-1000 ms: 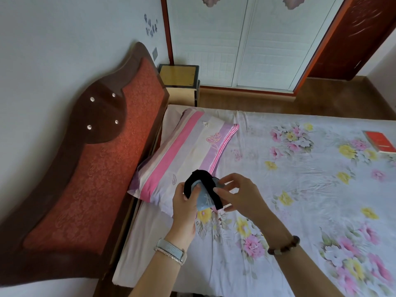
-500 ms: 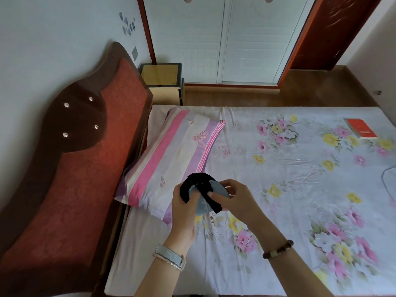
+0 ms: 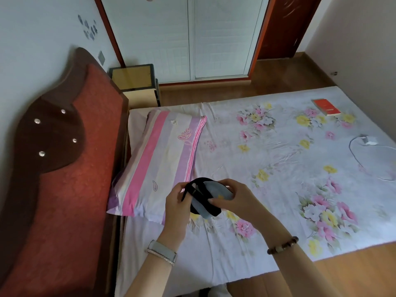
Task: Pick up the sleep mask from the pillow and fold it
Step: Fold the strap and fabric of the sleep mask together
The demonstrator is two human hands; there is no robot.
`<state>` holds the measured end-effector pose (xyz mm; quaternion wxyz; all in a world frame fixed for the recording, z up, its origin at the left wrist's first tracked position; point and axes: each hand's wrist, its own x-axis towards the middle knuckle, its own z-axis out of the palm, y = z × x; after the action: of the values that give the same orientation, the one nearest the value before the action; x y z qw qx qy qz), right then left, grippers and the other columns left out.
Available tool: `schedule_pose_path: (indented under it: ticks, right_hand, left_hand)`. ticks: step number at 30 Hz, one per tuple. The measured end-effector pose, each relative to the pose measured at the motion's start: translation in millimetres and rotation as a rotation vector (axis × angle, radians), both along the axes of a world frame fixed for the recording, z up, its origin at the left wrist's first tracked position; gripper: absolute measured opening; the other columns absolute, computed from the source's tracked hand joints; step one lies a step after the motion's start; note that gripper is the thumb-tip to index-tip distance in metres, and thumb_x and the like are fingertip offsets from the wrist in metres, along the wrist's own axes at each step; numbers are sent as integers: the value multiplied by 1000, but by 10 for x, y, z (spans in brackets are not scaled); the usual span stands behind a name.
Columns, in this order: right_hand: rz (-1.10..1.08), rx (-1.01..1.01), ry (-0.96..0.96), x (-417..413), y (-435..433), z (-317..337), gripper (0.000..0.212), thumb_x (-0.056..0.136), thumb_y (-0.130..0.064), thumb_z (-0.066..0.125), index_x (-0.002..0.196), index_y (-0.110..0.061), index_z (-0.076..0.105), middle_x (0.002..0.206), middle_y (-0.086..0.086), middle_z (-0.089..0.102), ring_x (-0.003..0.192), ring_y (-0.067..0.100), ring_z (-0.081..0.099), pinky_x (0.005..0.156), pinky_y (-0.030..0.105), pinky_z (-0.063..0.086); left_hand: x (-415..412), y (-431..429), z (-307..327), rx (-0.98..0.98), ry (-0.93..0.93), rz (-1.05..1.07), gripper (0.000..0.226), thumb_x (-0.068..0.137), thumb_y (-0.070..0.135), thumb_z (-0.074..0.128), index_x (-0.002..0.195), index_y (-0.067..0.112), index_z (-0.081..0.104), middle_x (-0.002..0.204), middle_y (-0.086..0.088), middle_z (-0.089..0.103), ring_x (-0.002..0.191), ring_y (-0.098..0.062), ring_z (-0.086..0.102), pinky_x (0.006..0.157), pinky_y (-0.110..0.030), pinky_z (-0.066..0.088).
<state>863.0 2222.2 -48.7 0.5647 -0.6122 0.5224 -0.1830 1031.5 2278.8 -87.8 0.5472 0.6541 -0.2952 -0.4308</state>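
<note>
Since a second ago the mask (image 3: 211,195) has gone from half open to doubled flat between the left hand (image 3: 176,202) and right hand (image 3: 232,200), both pinching it above the bed (image 3: 278,159), just right of the pillow (image 3: 158,159), so folding looks nearly finished.

Sleep mask (image 3: 211,197) held between left hand (image 3: 176,207) and right hand (image 3: 234,201), above the bed sheet (image 3: 278,159). Pillow (image 3: 158,159) just left of the fingers (image 3: 216,200); book (image 3: 325,107) and cable (image 3: 362,155) well beyond, rightward.
</note>
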Motion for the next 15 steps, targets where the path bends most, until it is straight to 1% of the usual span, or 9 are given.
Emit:
schedule_pose_path:
  ticks: [2,5,6,7,8,9,11,13,15]
  right_hand:
    - [-29,-28,6,16,93,20,34,75,-24,84,104,-23,67,95,-1,74,80,5,71,69,20,58]
    - [-81,-54,7,24,204,51,33,78,-23,81,108,-15,70,98,7,75,90,22,72,78,34,60]
    - [-92,-56,1,17,238,63,33,79,-22,81,109,-14,70,99,9,75,91,24,72,80,37,60]
    - [-101,-63,1,7,274,79,33,79,-20,80,110,-13,70,100,9,75,92,25,71,80,38,59]
    - [-109,-81,12,-7,312,101,33,79,-20,80,109,-13,70,100,9,74,91,25,71,80,38,59]
    - [-123,-107,31,-21,350,124,32,79,-20,80,108,-15,70,98,7,74,89,24,70,79,37,58]
    - [-185,-179,64,-61,425,166,29,78,-21,81,105,-18,70,91,1,71,82,19,67,73,34,56]
    - [-259,-273,67,-121,499,207,27,78,-20,81,103,-22,69,87,-4,70,75,12,65,66,26,52]
    - [-305,-381,32,-188,577,247,28,78,-13,79,101,-25,67,85,-10,71,73,3,65,63,17,48]
  left_hand:
    - [23,31,7,23,52,-3,20,91,22,64,78,35,72,78,10,75,76,-7,71,64,-20,56]
    - [56,96,19,58,136,-29,21,90,23,65,75,36,74,74,13,76,70,-4,73,55,-16,53]
    - [73,124,23,61,181,-55,16,89,26,67,77,33,75,75,10,77,71,-6,74,56,-18,55]
    - [87,157,39,65,239,-96,9,87,30,69,81,30,76,81,4,79,76,-11,75,60,-24,58]
    - [103,189,48,66,305,-145,10,84,35,71,88,27,77,88,-2,79,83,-17,76,67,-31,61]
    - [126,217,56,73,376,-191,19,82,36,72,95,23,77,94,-7,79,90,-22,76,72,-36,61]
    - [150,237,79,103,504,-246,26,86,28,71,109,16,73,101,-12,78,96,-29,75,74,-37,61]
    - [125,249,97,182,611,-264,28,93,20,64,118,9,66,107,-18,75,99,-35,73,74,-40,61]
    - [79,260,144,273,749,-287,32,97,23,58,122,3,60,117,-28,69,102,-42,71,76,-47,61]
